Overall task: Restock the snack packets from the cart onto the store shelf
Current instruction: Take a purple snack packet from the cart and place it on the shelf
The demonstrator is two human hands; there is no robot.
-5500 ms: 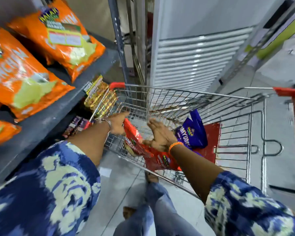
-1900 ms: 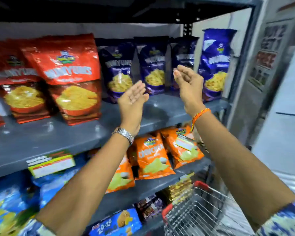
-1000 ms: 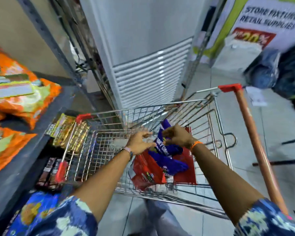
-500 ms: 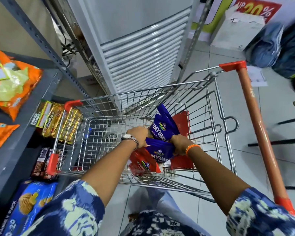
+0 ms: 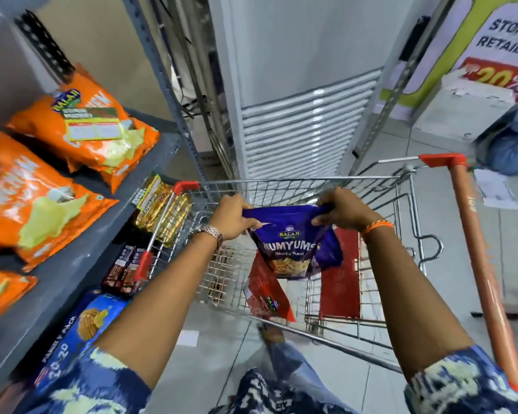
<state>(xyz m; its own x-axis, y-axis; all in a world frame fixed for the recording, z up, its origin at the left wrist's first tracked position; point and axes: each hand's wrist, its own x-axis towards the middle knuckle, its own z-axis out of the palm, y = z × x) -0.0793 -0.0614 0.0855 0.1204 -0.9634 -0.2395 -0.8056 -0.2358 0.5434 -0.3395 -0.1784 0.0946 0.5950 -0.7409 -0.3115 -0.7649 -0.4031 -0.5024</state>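
A blue snack packet (image 5: 293, 246) hangs above the wire cart (image 5: 281, 186), held by its top edge. My left hand (image 5: 231, 216) grips the packet's left top corner and my right hand (image 5: 341, 210) grips the right top corner. Below it, a red snack packet (image 5: 266, 291) leans inside the cart basket. The grey store shelf (image 5: 81, 264) runs along the left with orange snack packets (image 5: 81, 127) lying on it.
The cart's orange handle (image 5: 479, 264) runs down the right side. Gold biscuit packs (image 5: 165, 210), dark packs (image 5: 126, 270) and a blue family pack (image 5: 72, 333) sit on lower shelves beside the cart. A white louvred unit (image 5: 299, 130) stands behind the cart; a white box (image 5: 461, 115) sits on the floor.
Both hands have lifted the blue packet up out of the cart basket by its top corners. The red packet has stayed in the cart.
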